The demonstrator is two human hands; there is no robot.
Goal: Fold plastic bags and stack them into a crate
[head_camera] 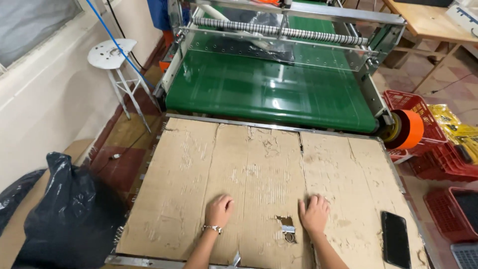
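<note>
- Landmark: worn cardboard sheet [259, 184] covering the work table, surface scuffed and peeling.
- Left hand [219, 210] rests knuckles-up on the cardboard, near its front edge, left of centre. Fingers curled under, together, clamped on nothing visible. Metal watch [214, 228] on that wrist.
- Right hand [314, 214] lies palm-down on the cardboard, right of centre, fingers extended and close together, holding nothing.
- Between the 2 hands, nearer the right: torn hole [285, 221] in the cardboard, with a small metal clip [289, 232] at its front edge. Right hand is just beside the hole; cannot tell if touching.
- Black phone [396, 239] lies flat on the cardboard's front-right corner, apart from the right hand.
- Behind the cardboard: green conveyor belt [269, 92] under a clear guard with a roller.
- At the cardboard's back-right corner: orange tape roll [409, 129].
- Right of the cardboard: red crates [438, 149] on the floor.
- Left of the cardboard: black plastic bag [69, 214]; white stool [113, 55] further back.
</note>
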